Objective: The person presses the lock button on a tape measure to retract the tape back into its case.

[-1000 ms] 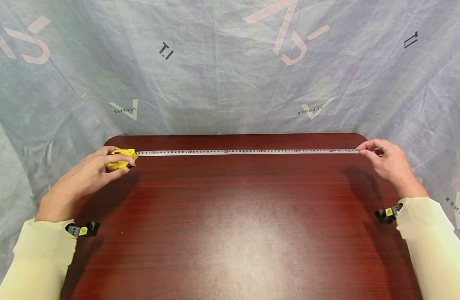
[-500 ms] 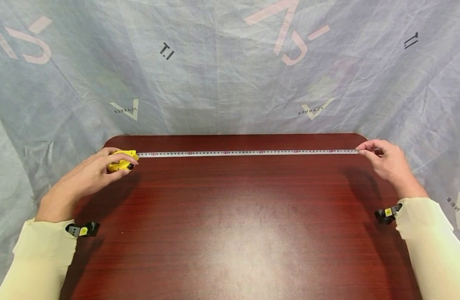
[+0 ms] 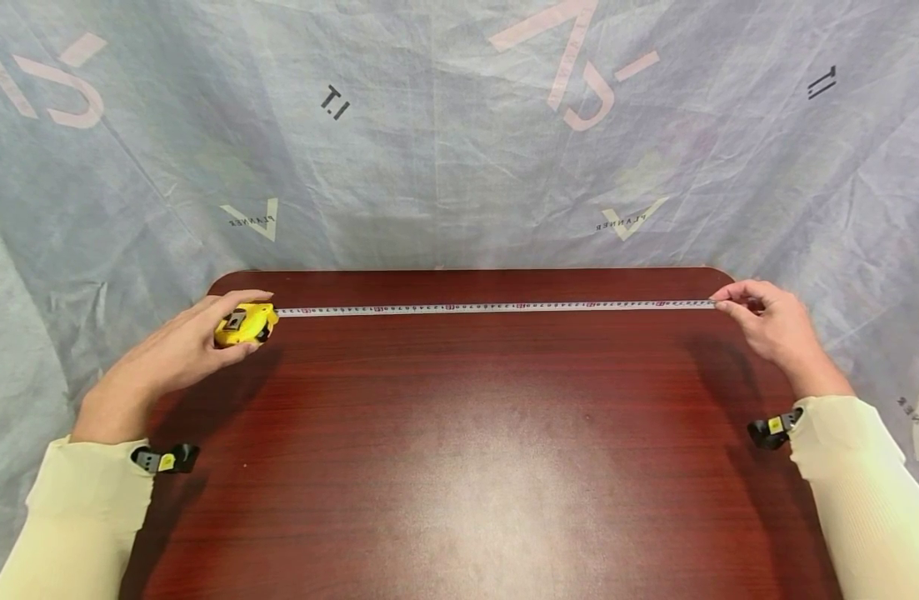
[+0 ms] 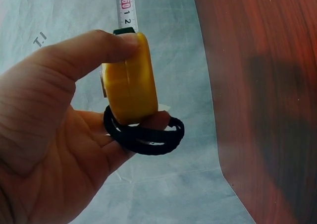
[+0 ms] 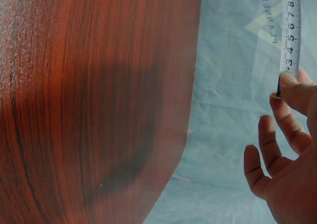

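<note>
My left hand (image 3: 167, 350) grips a yellow tape measure (image 3: 251, 327) by its edges, thumb on the near side and fingers on the far side. A metal clip shows on the case's upward face. From the case, the white blade (image 3: 489, 307) runs straight across to my right hand (image 3: 781, 329), which pinches its end between thumb and index finger. In the left wrist view a black wrist strap (image 4: 148, 140) loops under the case (image 4: 130, 85), and the blade's red 60 mark shows by its mouth. The right wrist view shows low numbers on the blade (image 5: 290, 30) near the thumb.
A dark red wooden table (image 3: 459, 417) with rounded far corners lies below the stretched blade. Grey printed fabric (image 3: 429, 167) hangs behind and at both sides. A small black camera mount sits on each sleeve cuff.
The left index finger has lifted off the case's face and now lies along its far edge, uncovering the clip. The case has shifted slightly right; the right hand stays put.
</note>
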A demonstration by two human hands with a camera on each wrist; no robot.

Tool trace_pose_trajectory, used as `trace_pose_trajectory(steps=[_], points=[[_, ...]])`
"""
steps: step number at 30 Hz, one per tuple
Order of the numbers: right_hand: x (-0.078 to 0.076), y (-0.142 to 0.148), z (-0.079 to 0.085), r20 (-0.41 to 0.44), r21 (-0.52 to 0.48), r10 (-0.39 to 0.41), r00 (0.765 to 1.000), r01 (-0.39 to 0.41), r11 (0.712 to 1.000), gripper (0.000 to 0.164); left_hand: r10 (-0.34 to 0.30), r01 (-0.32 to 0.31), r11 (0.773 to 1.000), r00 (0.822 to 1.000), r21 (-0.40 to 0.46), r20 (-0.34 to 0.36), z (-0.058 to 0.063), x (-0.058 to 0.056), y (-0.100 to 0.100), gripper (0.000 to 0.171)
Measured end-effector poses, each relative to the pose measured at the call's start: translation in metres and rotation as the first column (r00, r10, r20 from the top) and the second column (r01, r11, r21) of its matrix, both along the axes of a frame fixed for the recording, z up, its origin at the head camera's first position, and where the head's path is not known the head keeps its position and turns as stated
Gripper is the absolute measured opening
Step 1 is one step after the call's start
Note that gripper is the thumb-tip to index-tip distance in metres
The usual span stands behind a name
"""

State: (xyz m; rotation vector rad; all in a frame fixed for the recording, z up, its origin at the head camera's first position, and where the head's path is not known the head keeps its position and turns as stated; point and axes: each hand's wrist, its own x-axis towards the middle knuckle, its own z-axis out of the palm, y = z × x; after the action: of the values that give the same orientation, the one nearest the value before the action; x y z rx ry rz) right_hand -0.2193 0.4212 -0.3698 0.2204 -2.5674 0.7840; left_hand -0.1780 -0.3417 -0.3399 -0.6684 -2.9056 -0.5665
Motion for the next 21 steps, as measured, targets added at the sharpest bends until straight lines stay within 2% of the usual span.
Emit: trace_pose_trajectory(steps=[2, 8, 15, 21], points=[[0.0006, 0.0000, 0.0001, 0.002, 0.004, 0.002, 1.000, -0.002, 1.000, 0.006, 0.029, -0.029, 1.000, 0.999, 0.001, 0.034, 0.0009, 0.0000, 0.0002, 0.077], [0.0007, -0.0013, -0.0004, -0.011, -0.003, 0.013, 1.000, -0.013, 1.000, 0.006, 0.043, -0.042, 0.999, 0.996, -0.012, 0.079, 0.0019, -0.0010, -0.0007, 0.079], [0.0000, -0.0021, -0.0018, -0.028, -0.015, 0.025, 0.999, -0.025, 1.000, 0.006, -0.024, 0.024, 1.000, 0.999, 0.008, 0.025, -0.0013, -0.0038, -0.0041, 0.073], [-0.0009, -0.0024, -0.0023, -0.038, -0.021, 0.037, 0.999, -0.038, 0.999, 0.008, -0.033, 0.033, 0.999, 0.999, 0.010, 0.011, -0.0021, -0.0055, -0.0045, 0.067]])
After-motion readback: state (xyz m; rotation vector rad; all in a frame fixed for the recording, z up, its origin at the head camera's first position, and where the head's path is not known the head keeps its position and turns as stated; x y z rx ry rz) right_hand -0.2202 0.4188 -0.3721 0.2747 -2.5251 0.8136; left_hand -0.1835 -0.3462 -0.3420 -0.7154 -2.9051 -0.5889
